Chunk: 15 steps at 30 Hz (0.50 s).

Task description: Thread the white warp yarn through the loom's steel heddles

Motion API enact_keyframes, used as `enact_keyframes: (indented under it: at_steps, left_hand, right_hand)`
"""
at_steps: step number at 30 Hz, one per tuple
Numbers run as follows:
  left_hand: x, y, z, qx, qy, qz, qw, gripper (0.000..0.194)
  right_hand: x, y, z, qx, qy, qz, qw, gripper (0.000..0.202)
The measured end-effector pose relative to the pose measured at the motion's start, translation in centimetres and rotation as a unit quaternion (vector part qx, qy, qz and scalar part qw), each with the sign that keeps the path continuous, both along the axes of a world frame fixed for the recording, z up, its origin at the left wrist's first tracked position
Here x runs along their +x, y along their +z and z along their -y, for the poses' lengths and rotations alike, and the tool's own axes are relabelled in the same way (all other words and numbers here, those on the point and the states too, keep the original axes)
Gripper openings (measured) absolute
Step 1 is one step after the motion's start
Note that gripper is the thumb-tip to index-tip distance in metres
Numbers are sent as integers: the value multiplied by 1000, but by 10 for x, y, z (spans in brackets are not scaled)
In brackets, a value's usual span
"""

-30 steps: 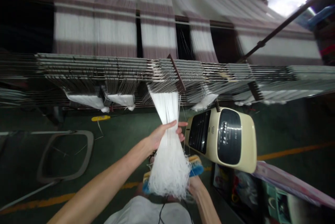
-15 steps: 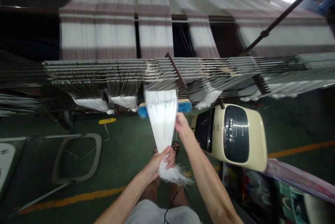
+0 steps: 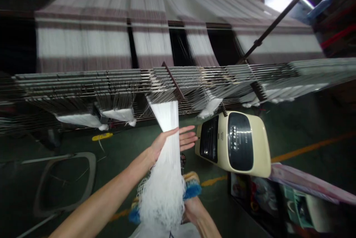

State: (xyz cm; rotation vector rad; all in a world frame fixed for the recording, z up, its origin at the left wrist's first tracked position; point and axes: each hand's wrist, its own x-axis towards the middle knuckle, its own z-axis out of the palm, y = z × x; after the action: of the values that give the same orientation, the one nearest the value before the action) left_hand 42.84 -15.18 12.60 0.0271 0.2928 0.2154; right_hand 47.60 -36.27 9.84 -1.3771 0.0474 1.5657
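Note:
A bundle of white warp threads [image 3: 168, 113] hangs from the heddles of a loom, its loose frayed ends [image 3: 161, 193] spread out low in front of me. My left hand [image 3: 187, 138] reaches around the bundle from the left. Its fingers are stretched out straight behind the threads and its thumb lies across the front. Down near my lap my right hand [image 3: 194, 210] is closed on a brush [image 3: 191, 188] with blue bristles and a wooden back. The brush lies crosswise behind the frayed ends, which hide its middle.
Rows of wire heddles [image 3: 116, 76] cross the view, with a toothed brown bar [image 3: 172, 81] among them. A cream-coloured machine [image 3: 261, 145] with dark panels stands right of my hands. A yellow tool [image 3: 102, 136] and a metal frame [image 3: 93, 171] are at left.
The brush has come down from near the heddles toward my body with my right hand. My left hand has let go of the lower bundle, moved up and opened. The view has shifted.

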Motion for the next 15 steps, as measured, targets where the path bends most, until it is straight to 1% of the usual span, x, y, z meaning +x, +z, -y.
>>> enact_keyframes:
  at_steps: [1,2,3,4,5,7,8,10,12,13,14,15]
  left_hand:
    - [0,1,8,-8,10,-2,1000,20]
    - [-4,0,19,-11,23,-9,1000,18]
    - [-12,-3,32,-7,33,-24,999,23]
    - [-21,-7,48,2,36,-45,998,28]
    - [-30,-11,64,16,43,-74,996,31]
    - [-42,-19,94,39,60,-130,989,33]
    - [-44,-22,106,40,63,-144,987,33]
    - [-42,-32,123,21,41,-140,989,33]
    - [-37,-45,128,6,15,-131,991,35]
    - [-35,-54,128,12,11,-141,990,36]
    - [-34,-62,125,30,14,-162,986,37]
    - [-34,-71,121,56,19,-190,980,39]
  right_hand:
    - [-2,-8,7,-24,-10,-34,999,22]
    - [-1,-17,10,-37,-21,-52,998,21]
    - [3,-27,8,-41,-33,-60,997,20]
    - [9,-37,1,-38,-44,-61,996,18]
    - [17,-47,-13,-31,-52,-61,996,17]
    - [32,-64,-55,-13,-59,-66,996,16]
    - [40,-70,-83,-3,-58,-72,996,18]
    - [50,-75,-144,25,-48,-90,994,18]
    - [56,-71,-198,59,-41,-98,993,13]
    - [58,-66,-217,79,-38,-99,991,12]
    - [58,-59,-230,99,-36,-99,990,11]
    - [59,-53,-234,118,-32,-97,988,11]
